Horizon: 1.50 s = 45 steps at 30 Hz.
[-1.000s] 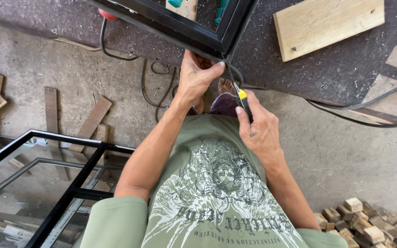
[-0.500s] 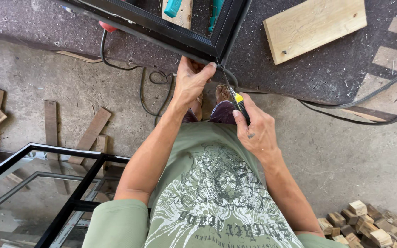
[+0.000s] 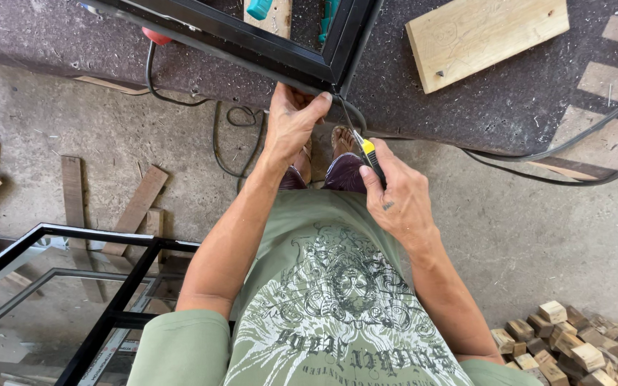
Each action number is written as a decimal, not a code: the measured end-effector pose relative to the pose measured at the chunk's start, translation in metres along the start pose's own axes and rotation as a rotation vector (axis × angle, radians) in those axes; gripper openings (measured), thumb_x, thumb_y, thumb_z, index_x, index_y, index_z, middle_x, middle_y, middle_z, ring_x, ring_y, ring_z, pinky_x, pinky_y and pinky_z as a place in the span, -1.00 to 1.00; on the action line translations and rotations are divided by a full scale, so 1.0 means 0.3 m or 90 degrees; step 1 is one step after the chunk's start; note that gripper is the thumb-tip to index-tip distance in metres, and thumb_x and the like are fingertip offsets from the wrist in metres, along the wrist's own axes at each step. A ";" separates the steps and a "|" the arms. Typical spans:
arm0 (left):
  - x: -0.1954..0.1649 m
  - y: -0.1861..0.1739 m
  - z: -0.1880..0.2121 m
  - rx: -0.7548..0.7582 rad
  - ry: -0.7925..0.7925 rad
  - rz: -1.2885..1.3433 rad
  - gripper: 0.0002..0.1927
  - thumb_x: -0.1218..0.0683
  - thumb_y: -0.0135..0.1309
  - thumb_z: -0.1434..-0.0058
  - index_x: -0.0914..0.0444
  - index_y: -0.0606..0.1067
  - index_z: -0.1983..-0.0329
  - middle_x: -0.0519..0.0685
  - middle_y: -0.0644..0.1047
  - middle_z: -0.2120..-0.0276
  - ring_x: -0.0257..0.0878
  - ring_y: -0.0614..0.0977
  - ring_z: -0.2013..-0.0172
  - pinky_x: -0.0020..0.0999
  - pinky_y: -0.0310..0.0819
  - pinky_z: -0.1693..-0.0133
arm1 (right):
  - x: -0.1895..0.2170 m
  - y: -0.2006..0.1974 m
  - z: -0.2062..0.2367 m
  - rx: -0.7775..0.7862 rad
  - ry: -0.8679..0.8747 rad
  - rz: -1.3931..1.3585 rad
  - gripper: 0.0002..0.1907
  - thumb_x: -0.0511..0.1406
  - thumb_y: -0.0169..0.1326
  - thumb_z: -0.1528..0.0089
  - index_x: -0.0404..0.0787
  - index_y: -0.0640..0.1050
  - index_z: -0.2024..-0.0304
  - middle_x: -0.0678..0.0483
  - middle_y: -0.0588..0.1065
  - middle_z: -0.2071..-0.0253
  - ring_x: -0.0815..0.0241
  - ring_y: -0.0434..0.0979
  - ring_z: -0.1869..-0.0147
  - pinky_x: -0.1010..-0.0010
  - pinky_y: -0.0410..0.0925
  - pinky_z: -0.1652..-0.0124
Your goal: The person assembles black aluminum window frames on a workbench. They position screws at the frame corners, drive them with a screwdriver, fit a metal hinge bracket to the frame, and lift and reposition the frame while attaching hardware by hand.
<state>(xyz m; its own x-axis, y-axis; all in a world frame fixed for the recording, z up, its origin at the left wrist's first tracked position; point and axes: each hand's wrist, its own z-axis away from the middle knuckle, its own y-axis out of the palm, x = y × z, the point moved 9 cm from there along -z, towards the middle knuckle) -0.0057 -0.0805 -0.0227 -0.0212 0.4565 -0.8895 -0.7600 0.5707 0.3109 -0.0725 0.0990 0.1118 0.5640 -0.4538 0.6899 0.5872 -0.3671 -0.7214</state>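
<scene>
Grey felt bench: a dark, speckled mat runs across the top of the view, dusted with pale crumbs, and everything in play sits at its near edge.
Concrete floor: pale and stained, filling the middle ground beneath the person.
Black metal frame: glazed, lying on the bench, its near corner jutting over the edge right at the hands.
Second frame: black, glass-paned, low at the left, beside the person's elbow.
Wooden board: a pale plank flat on the bench, well to the right of the frame corner.
Black cables: one loops off the bench at right; another hangs and coils on the floor at left, below a red plug.
Wood offcuts: a heap of little blocks at bottom right; loose slats lie on the floor at far left.
Left hand: up at the frame's corner, fingers curled and pinching its lower edge.
Right hand: clenched around a tool, just right of and below the left hand.
Yellow-handled knife: gripped in the right hand, yellow and black body showing above the fingers, thin blade angled up to the frame corner; whether the tip touches is too fine to tell.
</scene>
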 end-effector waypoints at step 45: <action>0.035 -0.013 -0.021 0.018 0.030 0.029 -0.64 0.18 0.25 -0.25 0.32 0.41 -0.04 -0.11 0.54 0.27 -0.40 0.55 0.33 -0.47 0.45 0.33 | -0.262 0.157 -0.165 -0.175 0.152 -0.462 -0.75 -0.35 0.34 -0.20 -0.21 0.52 0.15 0.28 0.53 0.14 0.44 0.53 0.24 0.55 0.45 0.22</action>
<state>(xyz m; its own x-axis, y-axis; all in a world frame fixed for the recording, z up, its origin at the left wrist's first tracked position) -0.0070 -0.0822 -0.0354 -0.0869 0.4500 -0.8888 -0.7390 0.5691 0.3604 -0.1178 0.0772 0.0207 -0.0600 -0.1763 0.9825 0.5771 -0.8092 -0.1100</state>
